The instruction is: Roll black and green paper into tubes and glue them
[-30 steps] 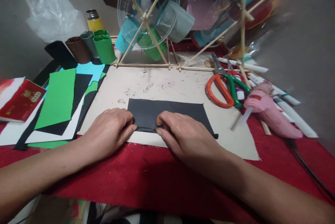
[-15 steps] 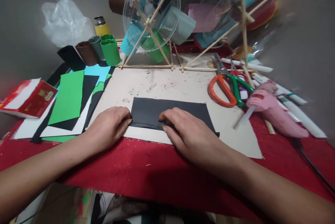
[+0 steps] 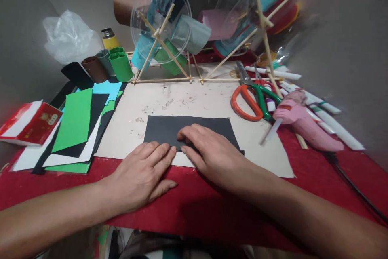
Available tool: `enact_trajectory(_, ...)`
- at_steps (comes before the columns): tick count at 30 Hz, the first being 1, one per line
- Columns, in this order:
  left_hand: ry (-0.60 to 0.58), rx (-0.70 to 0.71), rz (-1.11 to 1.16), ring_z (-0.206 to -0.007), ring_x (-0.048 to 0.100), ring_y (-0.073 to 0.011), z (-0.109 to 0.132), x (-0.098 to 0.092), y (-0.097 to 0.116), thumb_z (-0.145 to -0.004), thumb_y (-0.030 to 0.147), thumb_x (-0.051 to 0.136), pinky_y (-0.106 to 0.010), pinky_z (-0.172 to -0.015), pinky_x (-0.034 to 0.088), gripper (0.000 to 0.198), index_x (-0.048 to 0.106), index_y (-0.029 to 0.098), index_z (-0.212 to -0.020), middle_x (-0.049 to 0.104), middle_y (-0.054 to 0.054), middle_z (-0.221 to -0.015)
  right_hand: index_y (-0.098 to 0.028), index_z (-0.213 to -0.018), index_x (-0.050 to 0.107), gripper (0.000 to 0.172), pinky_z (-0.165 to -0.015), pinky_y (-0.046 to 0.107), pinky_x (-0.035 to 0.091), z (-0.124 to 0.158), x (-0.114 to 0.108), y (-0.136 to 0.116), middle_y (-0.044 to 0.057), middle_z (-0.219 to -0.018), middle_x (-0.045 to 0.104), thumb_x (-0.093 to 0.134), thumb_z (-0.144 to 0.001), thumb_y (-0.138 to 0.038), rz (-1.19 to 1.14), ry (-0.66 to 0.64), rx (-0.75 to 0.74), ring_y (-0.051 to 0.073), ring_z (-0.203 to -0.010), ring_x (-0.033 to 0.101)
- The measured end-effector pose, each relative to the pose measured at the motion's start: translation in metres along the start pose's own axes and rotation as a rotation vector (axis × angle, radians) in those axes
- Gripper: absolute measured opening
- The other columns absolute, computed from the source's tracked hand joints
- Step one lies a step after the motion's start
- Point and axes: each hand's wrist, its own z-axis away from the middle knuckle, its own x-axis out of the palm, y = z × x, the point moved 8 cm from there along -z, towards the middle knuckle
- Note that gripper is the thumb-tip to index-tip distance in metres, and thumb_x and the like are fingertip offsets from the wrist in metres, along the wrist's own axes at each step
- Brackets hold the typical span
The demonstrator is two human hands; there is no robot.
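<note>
A black sheet of paper (image 3: 160, 127) lies on the pale board (image 3: 121, 133), with a narrow fold along its near edge. My left hand (image 3: 145, 170) rests flat with its fingertips on the left part of that edge. Its thumb is stretched apart over the red cloth. My right hand (image 3: 209, 150) has its fingers curled over the same edge near the middle, thumb and fingertips closed on the paper. The fingers hide part of the fold, whose right end shows past my right hand.
Scissors with orange and green handles (image 3: 247, 103) and a pink glue gun (image 3: 306, 119) lie right. Coloured paper sheets (image 3: 74, 119) and a red box (image 3: 32, 123) are left. A stick frame with a clear disc (image 3: 160, 28) stands behind, near several paper cups (image 3: 121, 65).
My left hand has moved from the sheet's left corner inward along the near edge and flattened, its thumb now apart. My right hand keeps its hold. The whole view has shifted slightly.
</note>
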Motion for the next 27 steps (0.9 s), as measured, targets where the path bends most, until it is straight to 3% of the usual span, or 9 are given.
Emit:
enact_trajectory(8, -0.028, -0.022, 0.046, -0.106, 0.049, -0.0315, -0.002, 0.000, -0.007, -0.093, 0.047, 0.047, -0.045, -0.092, 0.044, 0.058, 0.050, 0.006, -0.133, 0.056, -0.018, -0.121, -0.016, -0.103, 0.058, 0.015, -0.076, 0.039, 0.047, 0.004, -0.009, 0.010, 0.007, -0.096, 0.061, 0.060, -0.090, -0.023, 0.141, 0.040, 0.015, 0.026, -0.089, 0.058)
enact_trajectory(14, -0.076, -0.049, 0.086, -0.100, 0.047, -0.0301, -0.003, 0.001, -0.012, -0.092, 0.053, 0.045, -0.046, -0.086, 0.044, 0.060, 0.042, 0.021, -0.142, 0.051, -0.015, -0.121, -0.015, -0.106, 0.061, 0.022, -0.074, 0.040, 0.049, 0.007, -0.017, 0.016, 0.009, -0.098, 0.062, 0.062, -0.089, -0.029, 0.271, 0.107, 0.008, 0.028, -0.090, 0.060)
enact_trajectory(20, -0.072, -0.066, 0.097, -0.103, 0.047, -0.0313, -0.002, 0.003, -0.013, -0.091, 0.055, 0.044, -0.047, -0.087, 0.043, 0.061, 0.043, 0.021, -0.141, 0.050, -0.016, -0.122, -0.008, -0.114, 0.063, 0.031, -0.078, 0.046, 0.050, 0.033, -0.037, -0.011, 0.018, -0.105, 0.065, 0.045, -0.096, -0.026, 0.371, 0.306, -0.057, 0.032, -0.094, 0.060)
enact_trajectory(23, -0.056, -0.069, 0.104, -0.103, 0.047, -0.0312, -0.001, 0.004, -0.013, -0.091, 0.057, 0.044, -0.048, -0.088, 0.042, 0.062, 0.044, 0.021, -0.142, 0.050, -0.016, -0.123, -0.006, -0.119, 0.062, 0.035, -0.079, 0.047, 0.052, 0.052, -0.013, -0.034, 0.019, -0.112, 0.067, 0.043, -0.096, -0.025, 0.390, 0.228, -0.170, 0.032, -0.098, 0.062)
enact_trajectory(27, -0.049, -0.064, 0.106, -0.102, 0.047, -0.0311, 0.000, 0.003, -0.013, -0.090, 0.055, 0.046, -0.047, -0.088, 0.042, 0.061, 0.045, 0.020, -0.140, 0.050, -0.016, -0.122, -0.002, -0.127, 0.057, 0.043, -0.096, 0.049, 0.049, 0.062, 0.023, -0.042, 0.020, -0.131, 0.060, 0.049, -0.093, -0.026, 0.416, 0.116, -0.189, 0.033, -0.118, 0.056)
